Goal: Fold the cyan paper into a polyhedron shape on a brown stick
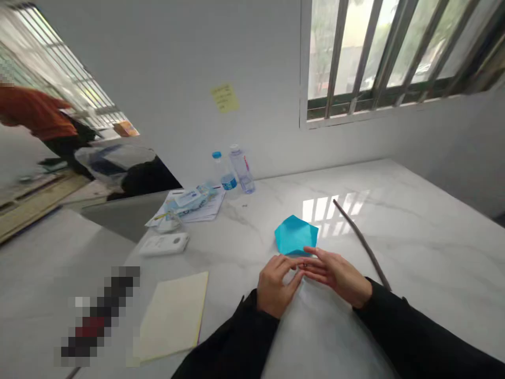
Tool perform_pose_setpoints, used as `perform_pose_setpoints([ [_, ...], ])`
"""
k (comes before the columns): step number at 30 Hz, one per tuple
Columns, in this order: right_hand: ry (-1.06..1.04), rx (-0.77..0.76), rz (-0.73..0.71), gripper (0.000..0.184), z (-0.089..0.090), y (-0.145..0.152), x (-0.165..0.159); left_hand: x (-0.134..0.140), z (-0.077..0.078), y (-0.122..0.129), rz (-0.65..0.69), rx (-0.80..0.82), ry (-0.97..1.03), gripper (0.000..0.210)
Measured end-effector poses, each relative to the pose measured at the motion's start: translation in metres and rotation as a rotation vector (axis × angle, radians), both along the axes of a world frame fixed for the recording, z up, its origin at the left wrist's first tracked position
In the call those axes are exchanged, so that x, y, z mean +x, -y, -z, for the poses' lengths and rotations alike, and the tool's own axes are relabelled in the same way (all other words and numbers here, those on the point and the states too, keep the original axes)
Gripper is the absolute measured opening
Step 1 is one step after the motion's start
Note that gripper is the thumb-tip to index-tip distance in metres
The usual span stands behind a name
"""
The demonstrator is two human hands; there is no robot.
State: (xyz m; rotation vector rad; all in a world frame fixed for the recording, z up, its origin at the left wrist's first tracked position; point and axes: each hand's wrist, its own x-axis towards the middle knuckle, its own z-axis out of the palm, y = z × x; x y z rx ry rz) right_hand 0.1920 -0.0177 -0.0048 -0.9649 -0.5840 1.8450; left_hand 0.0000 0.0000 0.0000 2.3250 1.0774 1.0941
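My left hand [277, 284] is in the middle of the table, thumb and fingertips drawn together in a pinch at the fingers of my right hand. What it pinches, if anything, is too small to make out. My right hand [338, 273] lies palm turned inward with its fingers stretched out. A tiny dark speck shows on those fingers, beside the left fingertips. Just beyond both hands is a bright blue piece of paper [294, 238] with angled, folded-looking edges. To the right, a thin brown stick [361, 239] rests on the marble-patterned table [426, 237].
At left lie a cream pad of paper [173, 318], a white case-like device [164, 245] and papers under a blue-white packet [191, 200]. Two plastic bottles [242, 171] stand by the wall. A person in an orange top [37, 113] is at far left.
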Motion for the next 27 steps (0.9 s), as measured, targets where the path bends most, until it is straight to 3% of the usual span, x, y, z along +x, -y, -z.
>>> perform_pose_setpoints([
  [10, -0.059, -0.063, -0.031, 0.057, -0.021, 0.006, -0.004, 0.0, 0.0, 0.0, 0.005, -0.041, -0.001, 0.014],
  [18, -0.092, -0.101, -0.027, 0.053, -0.021, 0.005, -0.003, 0.001, -0.009, 0.003, -0.021, -0.164, 0.087, 0.011],
  [22, 0.113, 0.107, -0.038, 0.056, -0.019, 0.008, -0.003, 0.003, -0.017, 0.007, -0.048, -0.298, 0.202, 0.011],
  [27, 0.638, 0.557, 0.037, 0.025, -0.014, 0.014, -0.004, 0.012, -0.017, 0.013, -0.079, -0.56, 0.463, 0.022],
])
